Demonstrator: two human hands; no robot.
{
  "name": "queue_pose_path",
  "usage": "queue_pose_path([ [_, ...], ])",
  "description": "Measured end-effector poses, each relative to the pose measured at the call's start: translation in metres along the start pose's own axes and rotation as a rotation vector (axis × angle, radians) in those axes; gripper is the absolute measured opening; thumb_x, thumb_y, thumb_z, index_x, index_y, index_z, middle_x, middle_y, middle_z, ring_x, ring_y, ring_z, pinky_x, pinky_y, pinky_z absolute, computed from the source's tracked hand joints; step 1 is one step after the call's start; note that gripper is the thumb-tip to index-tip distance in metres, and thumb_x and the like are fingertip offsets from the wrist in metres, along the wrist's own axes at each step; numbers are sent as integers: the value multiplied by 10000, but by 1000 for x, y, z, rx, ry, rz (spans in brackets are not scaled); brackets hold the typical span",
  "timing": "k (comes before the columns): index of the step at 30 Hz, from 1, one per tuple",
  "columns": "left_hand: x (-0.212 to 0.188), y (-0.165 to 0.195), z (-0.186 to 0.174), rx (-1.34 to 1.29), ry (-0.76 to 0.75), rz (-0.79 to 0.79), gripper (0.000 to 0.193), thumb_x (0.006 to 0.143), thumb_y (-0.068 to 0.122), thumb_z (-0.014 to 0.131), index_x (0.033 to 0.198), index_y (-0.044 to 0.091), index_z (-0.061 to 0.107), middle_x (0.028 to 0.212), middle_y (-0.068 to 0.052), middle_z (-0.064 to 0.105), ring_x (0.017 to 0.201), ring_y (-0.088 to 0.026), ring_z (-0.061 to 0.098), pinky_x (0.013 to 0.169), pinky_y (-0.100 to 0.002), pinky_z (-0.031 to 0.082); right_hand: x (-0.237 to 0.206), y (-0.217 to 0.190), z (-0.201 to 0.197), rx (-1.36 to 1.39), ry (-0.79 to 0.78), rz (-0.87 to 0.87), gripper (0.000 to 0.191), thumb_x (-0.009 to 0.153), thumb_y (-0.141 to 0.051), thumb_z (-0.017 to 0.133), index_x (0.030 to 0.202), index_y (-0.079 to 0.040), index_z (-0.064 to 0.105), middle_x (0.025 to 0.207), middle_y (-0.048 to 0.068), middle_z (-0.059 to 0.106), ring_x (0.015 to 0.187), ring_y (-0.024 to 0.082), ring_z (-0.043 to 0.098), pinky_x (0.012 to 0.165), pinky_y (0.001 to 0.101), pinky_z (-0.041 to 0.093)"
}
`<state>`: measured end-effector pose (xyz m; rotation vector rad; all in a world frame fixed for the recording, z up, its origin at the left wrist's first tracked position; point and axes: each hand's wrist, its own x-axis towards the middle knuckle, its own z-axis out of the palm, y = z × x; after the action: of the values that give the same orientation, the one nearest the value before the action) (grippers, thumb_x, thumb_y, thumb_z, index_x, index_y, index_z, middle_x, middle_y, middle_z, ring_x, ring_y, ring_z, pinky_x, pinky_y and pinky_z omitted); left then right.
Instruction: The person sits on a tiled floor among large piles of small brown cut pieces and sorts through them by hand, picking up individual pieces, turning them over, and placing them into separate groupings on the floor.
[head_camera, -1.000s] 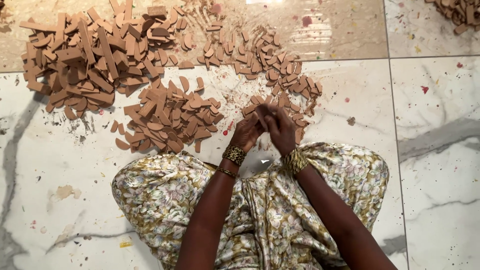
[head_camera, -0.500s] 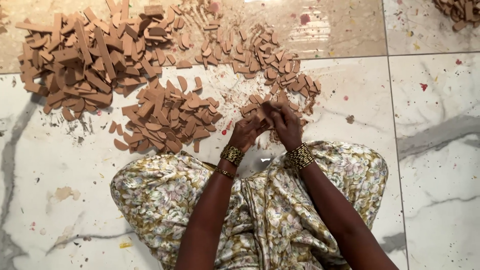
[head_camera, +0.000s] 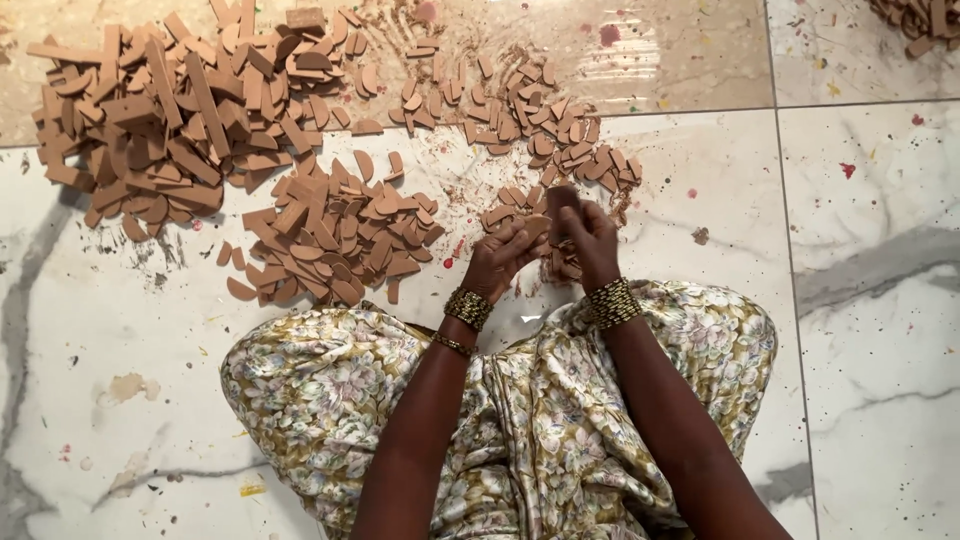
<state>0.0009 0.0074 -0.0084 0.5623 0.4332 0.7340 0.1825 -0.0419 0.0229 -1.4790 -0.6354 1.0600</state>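
Just beyond the knees, over the marble floor (head_camera: 130, 330), a small brown wooden piece (head_camera: 537, 226) is pinched between the left hand (head_camera: 500, 258) and the right hand (head_camera: 590, 240), both with fingers curled tight around it. Gold bangles (head_camera: 612, 303) are worn at the wrists. A heap of half-round pieces (head_camera: 335, 235) is spread near and to the left of the hands, a larger pile of strips and offcuts (head_camera: 165, 110) lies far left, and a scatter of small pieces (head_camera: 545, 130) is strewn just beyond the hands. A flowered garment (head_camera: 340, 390) is draped over the folded legs.
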Motion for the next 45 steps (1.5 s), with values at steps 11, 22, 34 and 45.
queue_pose_path([
  [11,7,-10,-3,374,314,147,278,946,84,732,1201,-21,695,1091,-116,765,927,-146,750,807,-275,647,-10,-7,9,-1,-138,-40,92,1004,-142,675,1057,-68,661,731,-21,653,565,23,552,474,188,422],
  [22,1,-10,6,363,401,74,392,985,192,711,1305,-32,673,1093,-103,763,966,-176,752,820,-290,633,-24,-17,30,-755,125,-767,156,965,-56,717,1104,-91,657,988,50,700,745,158,709,614,284,568],
  [34,6,-8,-6,70,86,64,414,1055,121,685,1401,-79,575,1288,-128,664,1144,-205,654,999,-363,568,-27,-8,32,-296,-172,-466,200,985,-38,587,1181,-56,618,946,45,697,789,113,674,644,282,551],
  [45,1,12,14,265,77,37,544,1003,184,626,1453,-59,441,1352,-230,632,1229,-308,660,1030,-393,584,1,2,14,-70,-2,-186,191,986,-103,644,1161,-55,583,964,33,709,727,52,651,560,220,529],
])
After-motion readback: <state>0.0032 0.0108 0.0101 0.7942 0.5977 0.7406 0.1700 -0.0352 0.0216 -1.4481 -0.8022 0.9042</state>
